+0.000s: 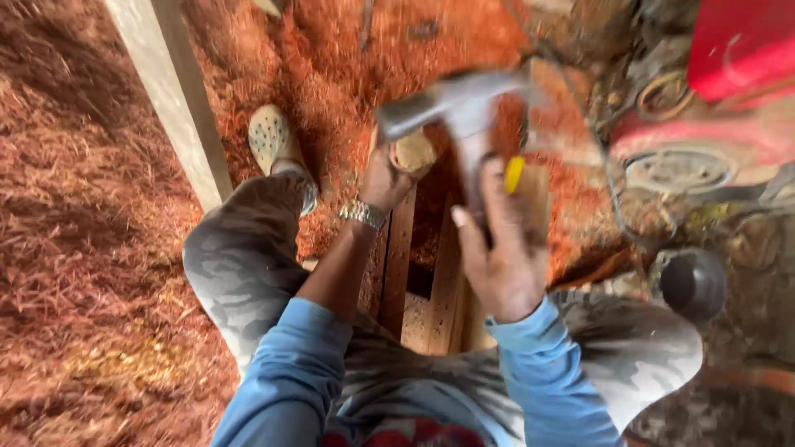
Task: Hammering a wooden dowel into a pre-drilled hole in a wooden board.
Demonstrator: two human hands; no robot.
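Observation:
My right hand (pixel 497 248) grips the handle of a metal claw hammer (pixel 460 108) with a yellow band, its head raised and blurred above the wood. My left hand (pixel 383 178), with a metal wristwatch, holds the end of a short wooden piece (pixel 412 153) against a wooden frame (pixel 431 290) of planks between my knees. Both sleeves are light blue and my trousers are grey camouflage.
Red-brown wood shavings (pixel 83 248) cover the ground. A pale wooden beam (pixel 170 91) runs along the left. A perforated clog (pixel 269 136) is on my left foot. A red machine (pixel 729 74) and a dark round pot (pixel 691 281) stand at the right.

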